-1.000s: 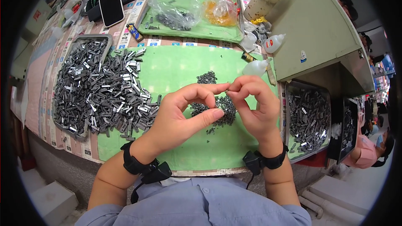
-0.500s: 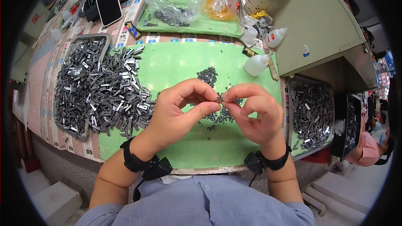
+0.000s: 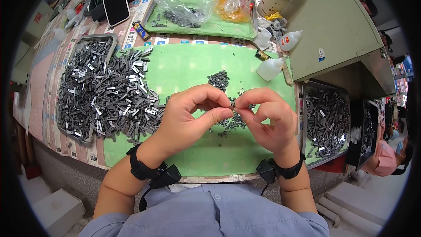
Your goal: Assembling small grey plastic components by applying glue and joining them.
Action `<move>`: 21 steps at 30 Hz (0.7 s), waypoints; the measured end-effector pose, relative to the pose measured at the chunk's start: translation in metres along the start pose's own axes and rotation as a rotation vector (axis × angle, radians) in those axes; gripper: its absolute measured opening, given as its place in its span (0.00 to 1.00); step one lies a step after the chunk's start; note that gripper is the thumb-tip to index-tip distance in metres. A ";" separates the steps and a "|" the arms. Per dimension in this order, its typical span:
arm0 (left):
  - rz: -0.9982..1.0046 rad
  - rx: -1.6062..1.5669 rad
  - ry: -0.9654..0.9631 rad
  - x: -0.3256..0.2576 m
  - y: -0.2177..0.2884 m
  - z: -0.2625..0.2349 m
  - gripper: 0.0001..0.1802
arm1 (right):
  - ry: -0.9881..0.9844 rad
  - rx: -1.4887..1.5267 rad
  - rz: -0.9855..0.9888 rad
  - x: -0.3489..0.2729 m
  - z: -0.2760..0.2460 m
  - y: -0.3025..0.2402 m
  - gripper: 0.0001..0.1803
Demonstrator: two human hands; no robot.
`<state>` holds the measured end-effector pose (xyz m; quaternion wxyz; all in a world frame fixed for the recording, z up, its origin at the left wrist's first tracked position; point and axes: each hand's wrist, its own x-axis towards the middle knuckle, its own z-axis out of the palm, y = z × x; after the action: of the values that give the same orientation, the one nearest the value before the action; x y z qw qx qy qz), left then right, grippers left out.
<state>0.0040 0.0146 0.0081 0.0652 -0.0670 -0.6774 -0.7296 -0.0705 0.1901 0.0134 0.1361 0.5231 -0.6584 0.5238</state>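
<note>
My left hand [image 3: 193, 109] and my right hand [image 3: 269, 116] meet fingertip to fingertip above the green mat [image 3: 175, 66]. Pinched between both thumbs and index fingers is a tiny dark metal part [image 3: 232, 105], mostly covered by the fingertips, so its exact kind cannot be made out. Beneath and behind the fingers lie small loose metal pieces [image 3: 218, 79] in little heaps, partly hidden by my hands. Left of my left hand spreads a large pile of grey rectangular metal pieces [image 3: 127, 92], spilling from a metal tray [image 3: 115, 46].
On the right stands a tray of similar grey pieces [image 3: 326, 125], beside a grey-green metal cabinet [image 3: 337, 30]. White squeeze bottles [image 3: 269, 69] sit near the mat's far right corner. Behind are a green-lined tray [image 3: 197, 30] with plastic bags and a phone [image 3: 116, 4].
My fingertips have shifted very slightly around the tiny part, which is now more covered. Both hands keep their pinch in nearly the same place.
</note>
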 end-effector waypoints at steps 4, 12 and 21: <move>0.073 0.107 0.016 0.000 -0.001 -0.001 0.05 | -0.031 -0.008 0.025 0.001 -0.002 -0.002 0.16; 0.099 0.249 -0.045 0.001 0.002 -0.004 0.05 | -0.083 0.105 0.226 0.001 -0.006 -0.004 0.14; 0.178 0.370 -0.104 0.003 -0.002 -0.003 0.06 | -0.172 0.204 0.424 -0.003 -0.012 0.001 0.12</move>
<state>0.0004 0.0119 0.0063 0.1053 -0.1511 -0.7936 -0.5798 -0.0744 0.2016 0.0153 -0.0868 0.4271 -0.7063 0.5579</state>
